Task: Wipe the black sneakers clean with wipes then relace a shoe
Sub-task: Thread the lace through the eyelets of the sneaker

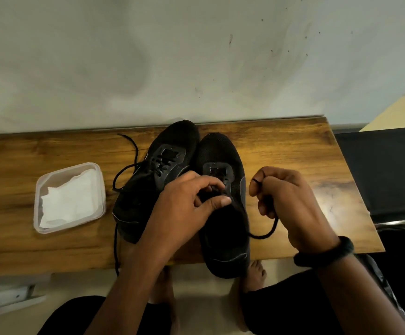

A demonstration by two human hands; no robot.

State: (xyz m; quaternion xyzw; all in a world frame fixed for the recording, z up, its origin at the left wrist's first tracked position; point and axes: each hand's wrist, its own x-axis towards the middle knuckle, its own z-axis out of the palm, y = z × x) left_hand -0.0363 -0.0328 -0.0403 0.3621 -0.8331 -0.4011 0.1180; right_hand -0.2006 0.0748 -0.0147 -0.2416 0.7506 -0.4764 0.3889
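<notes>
Two black sneakers stand side by side on the wooden table, toes toward the wall. The left sneaker is laced, its loose lace ends trailing to the left and over the front edge. The right sneaker overhangs the front edge with its heel. My left hand rests over its eyelets, fingers pinched at the lace there. My right hand is closed on the black lace, which loops down from my fist back to the shoe.
A clear plastic tub holding white wipes sits on the table's left part. A pale wall rises right behind the table. A black object stands to the right. My bare feet and knees are below the front edge.
</notes>
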